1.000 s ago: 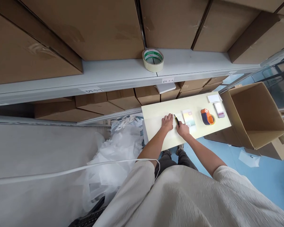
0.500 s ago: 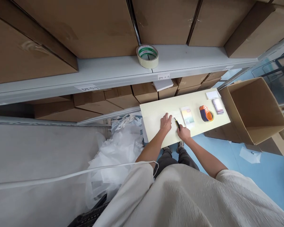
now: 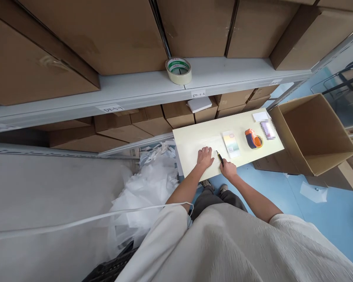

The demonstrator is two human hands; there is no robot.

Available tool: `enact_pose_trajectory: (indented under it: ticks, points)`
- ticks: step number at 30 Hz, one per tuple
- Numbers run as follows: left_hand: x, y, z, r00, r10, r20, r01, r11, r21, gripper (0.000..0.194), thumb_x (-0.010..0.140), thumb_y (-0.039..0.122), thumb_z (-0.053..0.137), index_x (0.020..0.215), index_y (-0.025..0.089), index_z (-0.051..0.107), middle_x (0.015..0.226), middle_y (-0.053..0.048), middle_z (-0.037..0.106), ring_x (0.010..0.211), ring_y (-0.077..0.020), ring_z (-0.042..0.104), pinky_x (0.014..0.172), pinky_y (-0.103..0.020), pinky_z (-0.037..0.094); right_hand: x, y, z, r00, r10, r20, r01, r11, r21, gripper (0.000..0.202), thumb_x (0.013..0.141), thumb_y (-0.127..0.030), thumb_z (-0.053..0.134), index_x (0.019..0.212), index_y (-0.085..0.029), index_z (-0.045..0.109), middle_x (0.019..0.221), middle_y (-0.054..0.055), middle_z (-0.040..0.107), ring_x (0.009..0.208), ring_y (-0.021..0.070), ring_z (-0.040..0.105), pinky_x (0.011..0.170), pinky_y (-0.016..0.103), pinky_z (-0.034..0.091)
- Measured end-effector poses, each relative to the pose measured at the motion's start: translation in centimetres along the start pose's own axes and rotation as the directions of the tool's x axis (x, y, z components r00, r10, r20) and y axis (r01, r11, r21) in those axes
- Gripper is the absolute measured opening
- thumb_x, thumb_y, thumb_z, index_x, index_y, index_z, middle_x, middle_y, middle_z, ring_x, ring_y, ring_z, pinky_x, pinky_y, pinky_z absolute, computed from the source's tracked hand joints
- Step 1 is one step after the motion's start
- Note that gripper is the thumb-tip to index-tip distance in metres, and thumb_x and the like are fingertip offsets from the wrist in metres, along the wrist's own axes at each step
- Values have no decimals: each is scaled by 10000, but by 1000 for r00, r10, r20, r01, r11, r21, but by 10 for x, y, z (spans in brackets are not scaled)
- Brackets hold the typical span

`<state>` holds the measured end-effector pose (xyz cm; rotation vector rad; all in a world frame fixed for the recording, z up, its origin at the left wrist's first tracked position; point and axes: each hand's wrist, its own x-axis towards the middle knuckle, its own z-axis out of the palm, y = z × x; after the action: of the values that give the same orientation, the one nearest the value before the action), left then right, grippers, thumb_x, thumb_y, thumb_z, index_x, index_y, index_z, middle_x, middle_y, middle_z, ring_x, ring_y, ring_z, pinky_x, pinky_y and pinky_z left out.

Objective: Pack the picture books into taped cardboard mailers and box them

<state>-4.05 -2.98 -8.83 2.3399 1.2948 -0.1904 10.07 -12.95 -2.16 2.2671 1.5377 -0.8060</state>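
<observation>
My left hand (image 3: 205, 157) lies palm down on the cream tabletop (image 3: 191, 137), fingers spread. Beneath it is a pale, faintly glossy patch, perhaps a thin sheet, whose outline I cannot make out. My right hand (image 3: 228, 169) is wrapped round a black and yellow utility knife (image 3: 220, 158), its tip pointing up and left beside my left hand. Just right of the knife lies a flat packet (image 3: 231, 144) with a pastel print and a white label. An orange and dark blue tape dispenser (image 3: 253, 139) rests farther right on the table.
A white card (image 3: 260, 116) and a blurred item (image 3: 267, 129) lie at the table's right end. Beside it stands an open carton (image 3: 317, 133). A tape roll (image 3: 179, 71) sits on the box-filled shelf (image 3: 135, 84). White plastic wrapping (image 3: 147, 188) is heaped left. A white cable (image 3: 91, 217) crosses leftward.
My left hand has slid slightly toward me and flattened out on the table. The knife has drawn a little closer to me in my right hand. The view has shifted slightly.
</observation>
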Motion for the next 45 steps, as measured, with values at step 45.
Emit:
enact_pose_trajectory:
  ticks: [45]
  points:
    - [-47,19,10,992,-125,31,125,992,-19,564,983,134,500,1542,188,546,1670,-155,504,1536,-284,473,1234,-416,423,-18,73,-22,978,58,-199,113,656,746,463,1050,-619,380,1069,-217,608,783,20,721,654,193,662,654,274,514]
